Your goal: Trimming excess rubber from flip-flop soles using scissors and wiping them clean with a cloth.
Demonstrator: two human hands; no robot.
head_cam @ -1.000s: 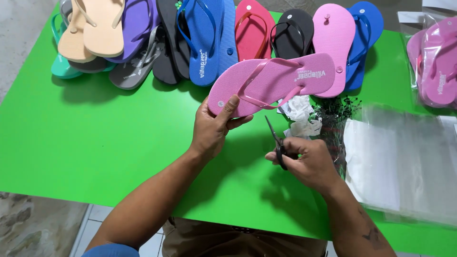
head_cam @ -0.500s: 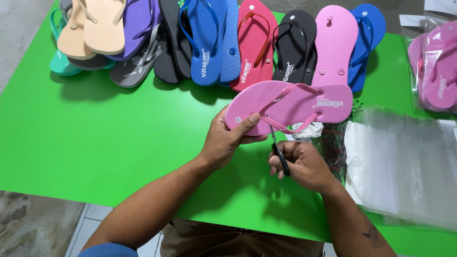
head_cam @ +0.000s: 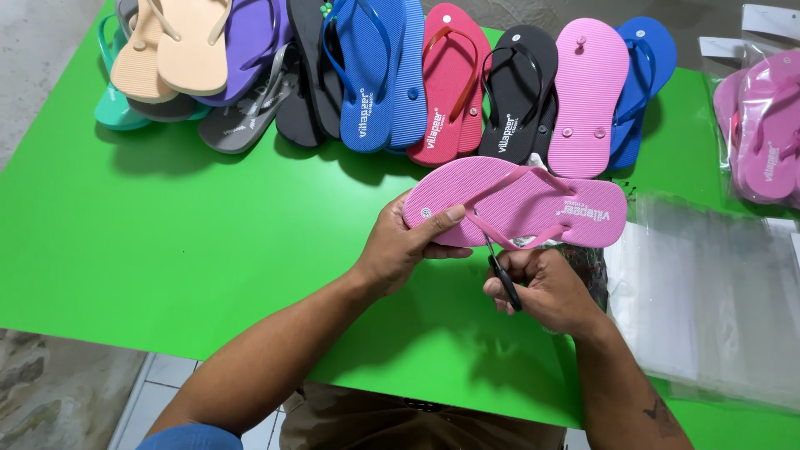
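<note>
Left hand (head_cam: 408, 246): centre of the frame, closed on the toe end of the pink flip-flop (head_cam: 533, 208), thumb on top near the toe plug, fingers underneath.
Right hand (head_cam: 546, 287): just right of and below the left hand, wrapped around the small black scissors (head_cam: 502, 279), grip narrow.
Pink flip-flop: held above the tabotop's middle, lying crosswise, toe to the left, heel to the right, straps up; a second pink sole seems to sit beneath it, cannot tell for certain.
Small black scissors: upright in the right hand, tips at the near strap of the pink flip-flop, beside a small white tag.
Tabletop (head_cam: 183, 250): bright green, fills most of the frame.
Row of flip-flops, top of the frame, left to right: teal, beige (head_cam: 171, 50), grey, purple, black, blue (head_cam: 371, 75), red (head_cam: 450, 83), black (head_cam: 518, 87), pink sole-up (head_cam: 587, 96), blue.
Clear plastic bags (head_cam: 717, 300): flat stack, right edge of the frame, beside the right hand.
Bagged pink flip-flops (head_cam: 762, 125): upper right corner, inside a clear wrapper.
Floor (head_cam: 50, 392): grey, lower left corner.
</note>
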